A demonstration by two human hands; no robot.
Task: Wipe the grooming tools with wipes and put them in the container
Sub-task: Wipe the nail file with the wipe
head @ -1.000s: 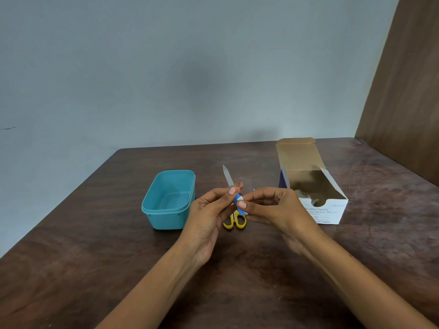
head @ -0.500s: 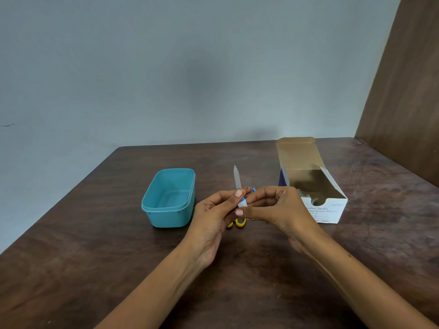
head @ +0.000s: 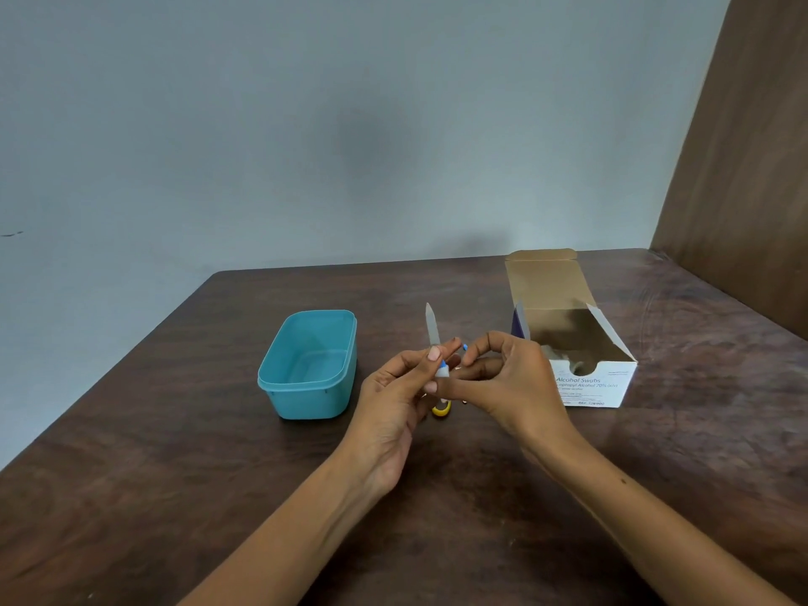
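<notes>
- While a nail file is pinched upright in the left hand, a wipe at its base is gripped by the right hand.
- An open teal container is seen left of both hands on the tabletop.

I see a dark brown wood-grain worktop carrying an open teal plastic container at left, a white cardboard box of alcohol swabs with its flaps up at right, and yellow-handled scissors lying between them
</notes>
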